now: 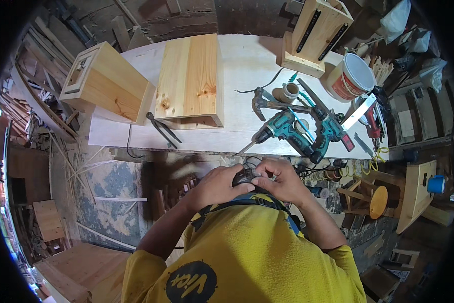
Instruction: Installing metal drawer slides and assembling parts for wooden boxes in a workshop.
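Close to my waist, in front of the table edge, my left hand (218, 186) is closed round a small dark rounded object (243, 176); its kind does not show. My right hand (283, 181) has its thumb and bent fingers pinched at the right end of the same object. Whether something tiny sits between those fingertips cannot be made out. Just beyond my hands, a teal cordless drill (283, 129) lies on the table with its long bit pointing toward me. Pincers (163, 129) lie further left, near the table's front edge.
The pale tabletop (247, 55) carries a wooden box (189, 76), a tapered wooden box (108, 83) and an upright piece with black drawer slides (317, 35). On the right are a hammer (257, 105), a second teal power tool (329, 129), a jar (290, 91) and a white bucket (357, 73).
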Demonstrator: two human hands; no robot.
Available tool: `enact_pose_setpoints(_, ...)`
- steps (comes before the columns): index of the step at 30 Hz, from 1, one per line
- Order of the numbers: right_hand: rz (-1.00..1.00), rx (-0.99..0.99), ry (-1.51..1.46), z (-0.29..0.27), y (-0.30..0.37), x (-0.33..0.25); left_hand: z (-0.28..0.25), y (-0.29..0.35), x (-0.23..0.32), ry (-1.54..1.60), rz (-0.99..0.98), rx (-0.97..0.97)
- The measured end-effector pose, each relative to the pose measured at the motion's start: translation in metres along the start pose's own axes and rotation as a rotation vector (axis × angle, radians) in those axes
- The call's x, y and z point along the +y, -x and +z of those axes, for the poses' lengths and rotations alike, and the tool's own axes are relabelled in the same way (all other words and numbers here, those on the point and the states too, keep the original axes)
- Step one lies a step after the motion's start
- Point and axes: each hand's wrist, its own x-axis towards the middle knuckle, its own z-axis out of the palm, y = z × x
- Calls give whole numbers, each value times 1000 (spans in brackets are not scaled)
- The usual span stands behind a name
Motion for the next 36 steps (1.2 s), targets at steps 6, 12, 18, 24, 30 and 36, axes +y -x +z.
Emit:
enact_pose_setpoints(6, 256, -102, -384, -3, 12, -1, 22, 1, -2, 32, 178, 79)
enact_pose_setpoints(12, -296, 102, -157, -23, 8, -60, 0, 21, 41, -63, 472, 296)
enact_pose_setpoints(18, -793, 107, -182, -41, 25, -135, -38, 57, 123, -179, 954, 441)
enact_pose_setpoints(24, -815, 284, -143, -26, 17, -175, -33, 42, 136, -145, 1292, 769)
enact_pose_setpoints(30, -560, 235, -157, -26, 30, -186, -25, 46, 137, -170, 1314, 934)
enact_pose_setpoints(36, -773, 265, -106, -25, 5, -177, -23, 49, 141, 26, 1208, 830)
